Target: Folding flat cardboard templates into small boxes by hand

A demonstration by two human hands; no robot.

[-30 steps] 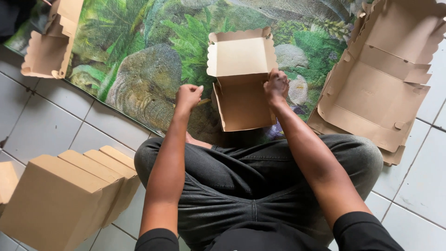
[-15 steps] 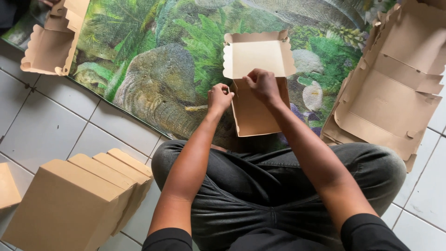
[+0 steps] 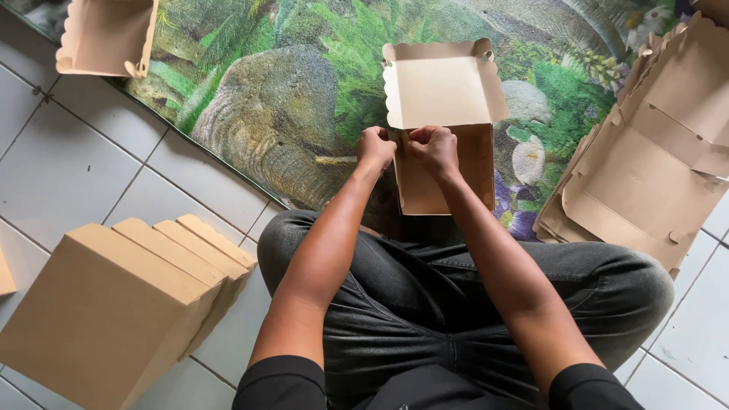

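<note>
Brown cardboard box (image 3: 448, 129) — half-folded, scalloped lid up — both hands (image 3: 406, 148) pinching its left corner.

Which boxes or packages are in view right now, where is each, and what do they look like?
Half-folded box: centre, on the mat, plain brown card, scalloped lid open, left hand and right hand at its left hinge.
Closed boxes: lower left, stacked, brown.
Flat blanks: right, piled, brown.
Open box: top left, brown.
</note>
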